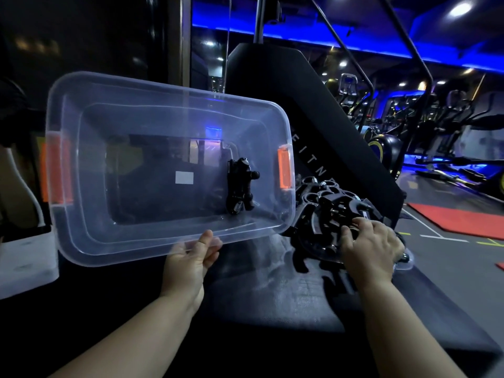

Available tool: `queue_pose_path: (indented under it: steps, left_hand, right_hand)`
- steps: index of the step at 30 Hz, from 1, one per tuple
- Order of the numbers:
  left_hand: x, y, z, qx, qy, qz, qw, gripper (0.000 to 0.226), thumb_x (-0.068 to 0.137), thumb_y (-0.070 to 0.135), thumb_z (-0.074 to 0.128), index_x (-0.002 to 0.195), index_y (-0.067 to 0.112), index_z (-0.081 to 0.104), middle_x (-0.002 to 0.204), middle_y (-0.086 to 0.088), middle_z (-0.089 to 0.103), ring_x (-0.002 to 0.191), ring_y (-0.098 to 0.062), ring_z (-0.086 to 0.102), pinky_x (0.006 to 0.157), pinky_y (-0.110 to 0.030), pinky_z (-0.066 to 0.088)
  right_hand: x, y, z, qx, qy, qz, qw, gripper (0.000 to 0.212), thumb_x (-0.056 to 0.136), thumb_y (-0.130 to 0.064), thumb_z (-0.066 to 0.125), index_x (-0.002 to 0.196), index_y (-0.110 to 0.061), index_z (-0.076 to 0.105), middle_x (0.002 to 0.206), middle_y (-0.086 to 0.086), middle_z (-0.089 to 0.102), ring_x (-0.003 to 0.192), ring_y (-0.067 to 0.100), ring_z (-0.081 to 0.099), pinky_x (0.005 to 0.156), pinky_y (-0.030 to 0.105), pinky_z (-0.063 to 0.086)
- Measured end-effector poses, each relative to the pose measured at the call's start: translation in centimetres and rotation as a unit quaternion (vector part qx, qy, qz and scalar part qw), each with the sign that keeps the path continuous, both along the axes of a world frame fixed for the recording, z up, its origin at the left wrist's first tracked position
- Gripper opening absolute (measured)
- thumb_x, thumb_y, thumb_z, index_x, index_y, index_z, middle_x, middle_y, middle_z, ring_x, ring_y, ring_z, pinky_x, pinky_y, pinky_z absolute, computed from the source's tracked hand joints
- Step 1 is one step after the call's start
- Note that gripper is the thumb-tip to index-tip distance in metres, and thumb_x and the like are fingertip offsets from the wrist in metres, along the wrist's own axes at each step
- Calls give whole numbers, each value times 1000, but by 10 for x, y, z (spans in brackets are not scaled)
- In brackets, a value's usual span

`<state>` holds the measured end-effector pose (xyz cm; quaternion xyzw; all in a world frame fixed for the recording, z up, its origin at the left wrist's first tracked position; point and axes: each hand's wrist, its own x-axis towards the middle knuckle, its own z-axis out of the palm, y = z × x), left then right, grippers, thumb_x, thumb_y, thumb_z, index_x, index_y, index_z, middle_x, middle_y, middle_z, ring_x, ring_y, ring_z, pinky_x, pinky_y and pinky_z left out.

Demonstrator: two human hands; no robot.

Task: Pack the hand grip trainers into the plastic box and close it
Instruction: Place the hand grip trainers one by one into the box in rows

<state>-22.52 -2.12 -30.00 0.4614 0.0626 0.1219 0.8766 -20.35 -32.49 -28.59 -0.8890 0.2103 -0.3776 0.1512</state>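
A clear plastic box (90, 236) with orange latches is tilted up toward me, lifted off the dark surface. My left hand (191, 264) grips its near rim, thumb over the edge. One black hand grip trainer (241, 185) lies inside near the box's right end. Just right of the box sits a pile of several black grip trainers (324, 203). My right hand (372, 248) rests on that pile with fingers curled into it; which trainer the fingers hold is unclear.
A dark mat-like surface (272, 296) runs under the box and pile. A white block (27, 263) stands at the left. A black machine housing (286, 91) rises behind the pile. Gym machines and a red mat (458, 219) lie at the right.
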Motion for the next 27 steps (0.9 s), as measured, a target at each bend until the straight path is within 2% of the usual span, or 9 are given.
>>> queue_pose_path:
  steps: [3, 5, 8, 12, 14, 17, 20, 23, 27]
  left_hand:
    - [0, 0, -1, -4, -1, -4, 1000, 13, 86, 19, 64, 85, 9, 56, 70, -4, 72, 70, -12, 70, 73, -26, 52]
    - [0, 1, -1, -1, -3, -8, 1000, 12, 86, 19, 64, 83, 10, 56, 68, -1, 72, 69, -10, 70, 73, -26, 52]
    - [-1, 1, 0, 5, -6, -11, 1000, 12, 86, 20, 64, 82, 12, 56, 67, 0, 72, 70, -10, 70, 74, -27, 51]
    - [-3, 1, 1, 4, -5, -17, 1000, 11, 86, 20, 64, 82, 13, 57, 66, 1, 73, 69, -9, 70, 75, -27, 51]
    - [-3, 1, 1, 3, -4, -19, 1000, 11, 86, 20, 64, 82, 13, 57, 66, 1, 73, 68, -9, 70, 74, -26, 51]
    - [-4, 1, 2, 1, -4, -20, 1000, 11, 87, 19, 64, 83, 12, 56, 65, 1, 72, 68, -9, 70, 74, -26, 51]
    - [-4, 1, 2, 0, -3, -19, 1000, 11, 87, 19, 63, 84, 12, 55, 65, 1, 72, 68, -9, 70, 74, -26, 51]
    - [-5, 2, 2, 2, -4, -21, 1000, 10, 87, 19, 63, 82, 12, 57, 65, 1, 72, 67, -8, 70, 75, -26, 51]
    - [-5, 1, 3, 4, -5, -16, 1000, 11, 88, 18, 62, 80, 13, 57, 65, 0, 72, 67, -9, 69, 75, -26, 51]
  right_hand:
    - [-4, -13, -7, 43, 17, -34, 998, 42, 91, -42, 46, 129, -23, 51, 139, 12, 42, 135, 28, 25, 112, 49, 3]
    - [-7, -20, -11, 89, 39, -65, 993, 50, 92, -44, 46, 136, -21, 43, 147, 15, 35, 139, 30, 19, 112, 51, 4]
    - [-10, -22, -15, 159, 83, -77, 981, 64, 91, -50, 45, 144, -18, 32, 151, 20, 25, 141, 33, 12, 110, 54, 14]
    - [-11, -24, -16, 173, 91, -65, 978, 65, 91, -52, 47, 143, -17, 34, 152, 17, 26, 141, 30, 10, 107, 54, 24]
    - [-12, -28, -17, 169, 105, -61, 978, 63, 91, -56, 44, 141, -19, 39, 154, 11, 25, 140, 33, 13, 108, 51, 24]
    - [-13, -32, -17, 172, 131, -57, 975, 63, 90, -61, 42, 139, -22, 43, 155, 5, 22, 133, 40, 31, 105, 51, 28]
    - [-12, -35, -19, 187, 128, -63, 972, 60, 88, -62, 45, 130, -19, 51, 149, 10, 29, 126, 40, 40, 103, 51, 31]
    - [-12, -37, -19, 215, 116, -80, 966, 53, 87, -60, 49, 118, -18, 56, 142, 14, 33, 119, 43, 45, 102, 50, 32]
    - [-14, -38, -19, 248, 92, -90, 960, 44, 88, -55, 52, 113, -19, 58, 140, 12, 31, 114, 47, 46, 102, 48, 33]
